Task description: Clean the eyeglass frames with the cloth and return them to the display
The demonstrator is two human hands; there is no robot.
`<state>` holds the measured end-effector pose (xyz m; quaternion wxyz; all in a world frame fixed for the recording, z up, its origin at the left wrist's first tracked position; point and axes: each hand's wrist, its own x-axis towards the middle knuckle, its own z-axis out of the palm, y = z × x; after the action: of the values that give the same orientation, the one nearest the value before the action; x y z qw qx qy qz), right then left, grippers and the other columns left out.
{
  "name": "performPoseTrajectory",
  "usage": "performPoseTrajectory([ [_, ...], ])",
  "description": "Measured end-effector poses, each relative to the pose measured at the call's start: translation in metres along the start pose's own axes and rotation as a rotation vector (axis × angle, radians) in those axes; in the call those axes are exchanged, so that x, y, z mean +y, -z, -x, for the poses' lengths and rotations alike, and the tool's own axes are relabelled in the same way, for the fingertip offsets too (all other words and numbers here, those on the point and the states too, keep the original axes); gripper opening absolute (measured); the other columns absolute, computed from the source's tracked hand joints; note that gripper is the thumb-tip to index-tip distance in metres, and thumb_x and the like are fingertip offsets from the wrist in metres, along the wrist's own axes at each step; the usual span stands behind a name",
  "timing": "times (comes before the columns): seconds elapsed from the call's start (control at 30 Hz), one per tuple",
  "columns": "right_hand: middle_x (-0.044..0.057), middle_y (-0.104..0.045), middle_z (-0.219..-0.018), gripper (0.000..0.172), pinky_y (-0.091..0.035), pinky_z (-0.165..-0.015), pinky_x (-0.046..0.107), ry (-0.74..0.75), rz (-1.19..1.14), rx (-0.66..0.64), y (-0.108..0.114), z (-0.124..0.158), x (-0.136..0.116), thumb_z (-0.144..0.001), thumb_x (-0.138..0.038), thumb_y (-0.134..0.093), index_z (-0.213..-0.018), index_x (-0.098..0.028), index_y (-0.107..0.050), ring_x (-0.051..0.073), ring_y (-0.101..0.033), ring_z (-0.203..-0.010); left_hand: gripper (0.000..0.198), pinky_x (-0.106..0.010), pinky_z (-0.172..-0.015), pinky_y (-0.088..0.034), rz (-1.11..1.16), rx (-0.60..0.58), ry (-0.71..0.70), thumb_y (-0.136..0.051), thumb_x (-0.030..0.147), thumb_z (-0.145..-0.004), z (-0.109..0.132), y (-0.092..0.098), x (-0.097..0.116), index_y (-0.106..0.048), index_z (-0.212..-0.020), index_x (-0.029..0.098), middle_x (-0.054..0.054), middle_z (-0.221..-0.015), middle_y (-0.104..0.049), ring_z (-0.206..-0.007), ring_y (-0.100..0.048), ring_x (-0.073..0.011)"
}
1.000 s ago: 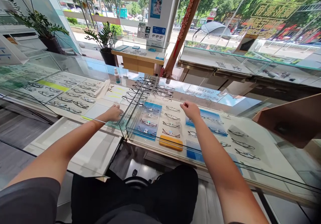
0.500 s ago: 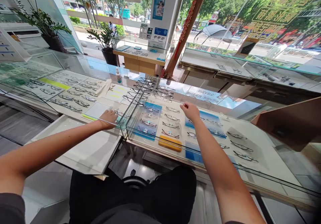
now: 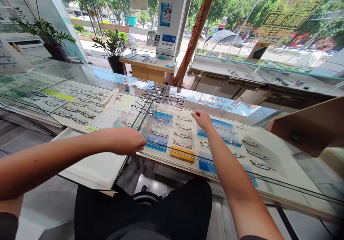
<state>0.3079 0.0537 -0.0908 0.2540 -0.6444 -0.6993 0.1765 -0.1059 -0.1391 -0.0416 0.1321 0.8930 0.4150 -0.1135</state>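
Note:
My left hand (image 3: pixel 129 140) is closed, fingers curled down, above the front edge of the glass case near its corner joint. Its fingertips are partly hidden, and I cannot make out anything in them. My right hand (image 3: pixel 202 119) is closed in a loose fist above the glass counter top (image 3: pixel 242 114); whatever it may hold is hidden. Below the glass, between my hands, lie rows of eyeglasses (image 3: pixel 182 135), with a blue display card (image 3: pixel 161 129) under one row. A yellow glasses case (image 3: pixel 182 154) lies near the front edge.
A pile of eyeglasses (image 3: pixel 150 96) stands on the glass at the joint. Behind it is a spray bottle (image 3: pixel 126 85). An open white drawer (image 3: pixel 94 170) juts out on the left. A brown board (image 3: pixel 309 125) rises at the right. Potted plants (image 3: pixel 115 65) stand behind.
My left hand has lifted from the glass at the left and moved right and towards me, its spread fingers now curled. My right hand has stayed almost still while the view shifted slightly.

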Motion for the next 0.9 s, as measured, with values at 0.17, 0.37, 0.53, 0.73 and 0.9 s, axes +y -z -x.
performPoseTrajectory([
  [0.17, 0.003, -0.06, -0.07, 0.04, -0.03, -0.063, 0.033, 0.031, -0.04, 0.0, 0.002, -0.001, 0.004, -0.094, -0.057, -0.058, -0.071, -0.025, -0.049, 0.019, -0.048, -0.068, 0.032, -0.045, -0.078, -0.048, -0.171, 0.171, 0.017, -0.059, 0.052, -0.106, -0.085, 0.077, -0.014, -0.083, -0.106, 0.031, -0.008, -0.09, -0.078, -0.081, -0.072, -0.0296],
  [0.37, 0.001, -0.058, -0.071, 0.035, -0.033, -0.066, 0.032, 0.034, -0.077, -0.019, 0.005, -0.004, 0.006, -0.095, -0.049, -0.057, -0.072, -0.025, -0.048, 0.018, -0.047, -0.068, 0.023, -0.042, -0.087, -0.051, -0.307, 0.293, 0.077, -0.065, 0.037, -0.098, -0.164, 0.135, -0.028, -0.082, -0.101, 0.022, -0.011, -0.105, -0.079, -0.101, -0.072, -0.0314],
  [0.53, 0.001, -0.059, -0.072, 0.033, -0.032, -0.065, 0.033, 0.028, -0.085, -0.034, 0.007, -0.005, 0.003, -0.096, -0.048, -0.057, -0.074, -0.025, -0.05, 0.018, -0.048, -0.068, 0.021, -0.041, -0.099, -0.051, -0.352, 0.382, 0.024, -0.069, 0.033, -0.092, -0.203, 0.143, -0.045, -0.084, -0.1, 0.02, -0.011, -0.121, -0.079, -0.116, -0.064, -0.0314],
  [0.73, 0.001, -0.061, -0.074, 0.031, -0.031, -0.066, 0.032, 0.014, -0.085, -0.054, 0.008, -0.007, 0.001, -0.096, -0.044, -0.058, -0.074, -0.024, -0.051, 0.018, -0.049, -0.071, 0.02, -0.04, -0.098, -0.049, -0.356, 0.322, 0.032, -0.075, 0.032, -0.087, -0.232, 0.138, -0.046, -0.087, -0.099, 0.021, -0.008, -0.13, -0.083, -0.121, -0.06, -0.0322],
  [0.9, 0.0, -0.062, -0.075, 0.032, -0.031, -0.066, 0.032, -0.003, -0.093, -0.084, 0.011, -0.006, -0.001, -0.099, -0.045, -0.056, -0.076, -0.024, -0.052, 0.017, -0.048, -0.07, 0.021, -0.04, -0.102, -0.047, -0.336, 0.264, 0.073, -0.076, 0.036, -0.085, -0.253, 0.133, -0.044, -0.087, -0.099, 0.025, -0.006, -0.123, -0.084, -0.122, -0.061, -0.0309],
])
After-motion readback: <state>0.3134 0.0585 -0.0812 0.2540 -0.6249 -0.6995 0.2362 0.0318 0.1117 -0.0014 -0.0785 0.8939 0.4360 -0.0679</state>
